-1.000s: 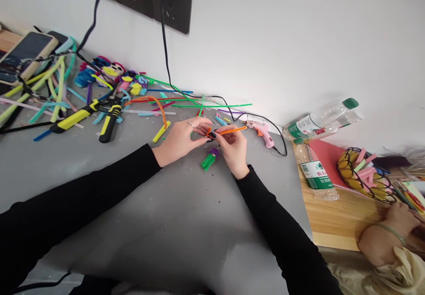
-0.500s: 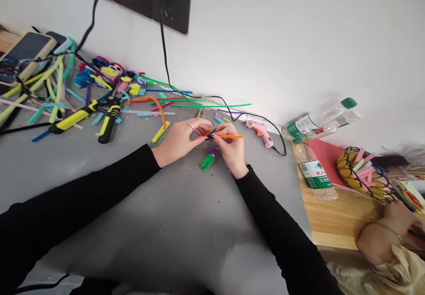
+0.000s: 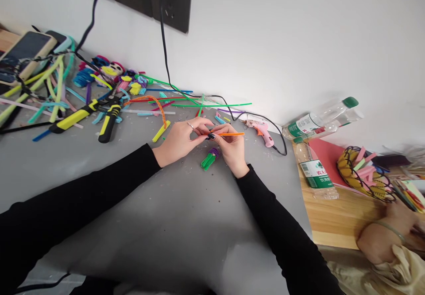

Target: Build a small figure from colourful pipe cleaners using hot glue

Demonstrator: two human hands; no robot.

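Over the grey table my left hand and my right hand meet fingertip to fingertip, both pinched closed. Between them runs an orange pipe cleaner, its straight end sticking out to the right past my right hand. The part between the fingertips is mostly hidden. Just below, a small green and purple pipe-cleaner figure lies on the table, touched by neither hand. A short yellow pipe cleaner lies beside my left hand. To the right of my right hand rests a pink hot glue gun with its cord.
Yellow-black pliers, loose pipe cleaners and several small figures crowd the back left, near a phone. Plastic bottles and a yellow basket stand right, where another person's arm rests. A cord hangs from the wall socket.
My fingertips have closed a little more over the orange pipe cleaner, and its free end has tilted slightly. Otherwise the hands and the things on the table stay in place.
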